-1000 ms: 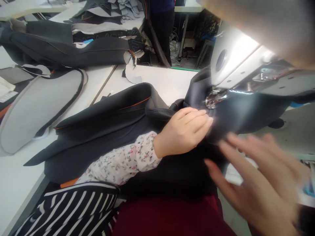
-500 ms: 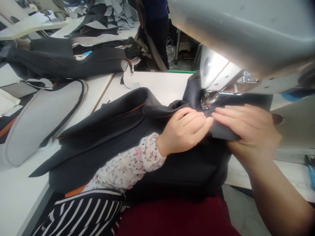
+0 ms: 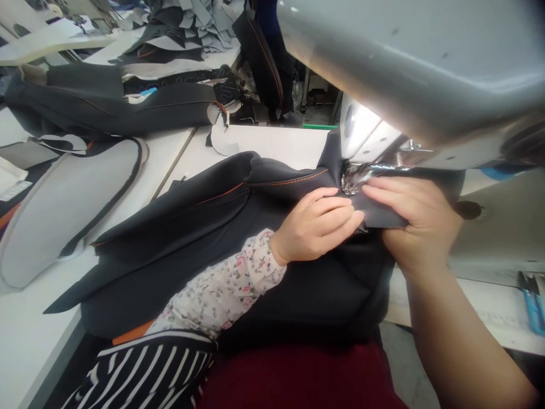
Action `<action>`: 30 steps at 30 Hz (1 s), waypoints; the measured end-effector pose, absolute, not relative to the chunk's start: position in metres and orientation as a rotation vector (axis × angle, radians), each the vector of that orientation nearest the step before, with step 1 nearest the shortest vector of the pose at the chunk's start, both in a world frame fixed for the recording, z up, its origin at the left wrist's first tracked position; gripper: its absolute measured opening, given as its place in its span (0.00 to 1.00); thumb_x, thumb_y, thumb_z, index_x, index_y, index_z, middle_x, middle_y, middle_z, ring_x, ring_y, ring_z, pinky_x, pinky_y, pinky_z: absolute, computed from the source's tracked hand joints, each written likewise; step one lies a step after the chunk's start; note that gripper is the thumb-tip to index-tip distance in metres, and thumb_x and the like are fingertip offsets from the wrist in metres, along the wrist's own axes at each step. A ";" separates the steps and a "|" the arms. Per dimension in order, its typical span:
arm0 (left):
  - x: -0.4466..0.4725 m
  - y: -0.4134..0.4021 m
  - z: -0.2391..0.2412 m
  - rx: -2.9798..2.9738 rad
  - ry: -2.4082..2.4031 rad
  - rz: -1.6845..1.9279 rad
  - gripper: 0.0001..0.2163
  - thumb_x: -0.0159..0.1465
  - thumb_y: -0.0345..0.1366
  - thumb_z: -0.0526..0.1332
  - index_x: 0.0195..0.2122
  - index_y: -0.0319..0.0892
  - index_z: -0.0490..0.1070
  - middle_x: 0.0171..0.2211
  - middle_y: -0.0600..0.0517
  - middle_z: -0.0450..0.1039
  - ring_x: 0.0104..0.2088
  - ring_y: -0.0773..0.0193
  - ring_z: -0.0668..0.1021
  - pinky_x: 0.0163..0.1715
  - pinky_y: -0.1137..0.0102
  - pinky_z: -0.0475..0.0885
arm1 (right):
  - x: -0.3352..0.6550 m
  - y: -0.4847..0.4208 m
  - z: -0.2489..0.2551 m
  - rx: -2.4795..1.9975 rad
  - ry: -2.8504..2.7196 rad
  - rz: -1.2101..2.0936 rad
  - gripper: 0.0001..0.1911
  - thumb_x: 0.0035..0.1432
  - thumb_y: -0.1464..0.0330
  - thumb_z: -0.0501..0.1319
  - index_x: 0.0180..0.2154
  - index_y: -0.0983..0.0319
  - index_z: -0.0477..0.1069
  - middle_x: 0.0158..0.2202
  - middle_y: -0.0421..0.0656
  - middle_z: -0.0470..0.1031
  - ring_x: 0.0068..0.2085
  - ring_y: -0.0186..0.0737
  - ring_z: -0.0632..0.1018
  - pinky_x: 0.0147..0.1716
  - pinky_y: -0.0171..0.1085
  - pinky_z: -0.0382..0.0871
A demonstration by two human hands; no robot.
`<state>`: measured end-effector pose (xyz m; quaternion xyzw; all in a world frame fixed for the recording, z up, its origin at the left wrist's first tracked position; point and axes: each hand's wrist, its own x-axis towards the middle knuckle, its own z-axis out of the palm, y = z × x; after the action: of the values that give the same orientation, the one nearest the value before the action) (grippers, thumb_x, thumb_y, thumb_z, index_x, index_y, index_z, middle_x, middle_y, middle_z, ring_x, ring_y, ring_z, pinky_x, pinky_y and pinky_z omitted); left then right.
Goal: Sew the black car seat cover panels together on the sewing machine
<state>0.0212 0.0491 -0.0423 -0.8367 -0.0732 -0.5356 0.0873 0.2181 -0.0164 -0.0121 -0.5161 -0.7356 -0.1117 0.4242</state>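
A large black seat cover (image 3: 191,250) with orange stitching spreads over the table edge and my lap. Its far end runs beneath the grey sewing machine (image 3: 409,62). Just left of the metal presser foot (image 3: 351,179) and slightly nearer me, my left hand (image 3: 319,222) pinches the cover's edge with bent fingers. My right hand (image 3: 421,218) grips a flap of the same black material at the right, its fingers on top and close to the foot; the thumb is partly hidden. The needle tip cannot be made out.
Grey padded panels (image 3: 80,210) lie on the white table (image 3: 272,142) at left. Another black cover (image 3: 97,102) sits behind them, below a heap of grey scraps (image 3: 206,25). Blue-handled snips (image 3: 532,304) rest at far right. Beyond the table is a person in dark clothes (image 3: 270,25).
More of the orange seam now shows flattened left of the foot. Both hands stay on the cover, the right slightly closer to the foot. In the background, a black stitched piece hangs before the person.
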 end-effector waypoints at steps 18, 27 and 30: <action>0.010 0.040 -0.058 -2.730 -0.420 -1.438 0.15 0.70 0.33 0.61 0.57 0.39 0.72 0.55 0.46 0.78 0.63 0.54 0.74 0.74 0.44 0.56 | 0.222 0.000 -0.036 -1.312 -1.697 -0.279 0.33 0.53 0.84 0.55 0.54 0.56 0.80 0.54 0.40 0.81 0.55 0.45 0.80 0.59 0.44 0.71; -0.117 -0.116 -0.090 -3.105 -1.079 -0.332 0.45 0.62 0.60 0.67 0.75 0.49 0.52 0.76 0.40 0.50 0.74 0.39 0.57 0.71 0.34 0.50 | 0.224 0.006 -0.048 -1.384 -1.664 -0.342 0.25 0.60 0.77 0.60 0.57 0.55 0.79 0.54 0.42 0.81 0.55 0.47 0.80 0.58 0.45 0.72; -0.167 -0.162 -0.111 -2.903 -1.429 -0.219 0.44 0.63 0.56 0.68 0.76 0.52 0.51 0.76 0.40 0.50 0.74 0.37 0.58 0.72 0.36 0.48 | 0.224 0.006 -0.050 -1.398 -1.666 -0.343 0.23 0.63 0.75 0.60 0.57 0.55 0.78 0.54 0.43 0.81 0.54 0.48 0.80 0.57 0.46 0.73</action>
<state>-0.1673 -0.1617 -0.1111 -0.8940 -0.4401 -0.0674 -0.0510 0.2241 0.0064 -0.0505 -0.5663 -0.6746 -0.1388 0.4527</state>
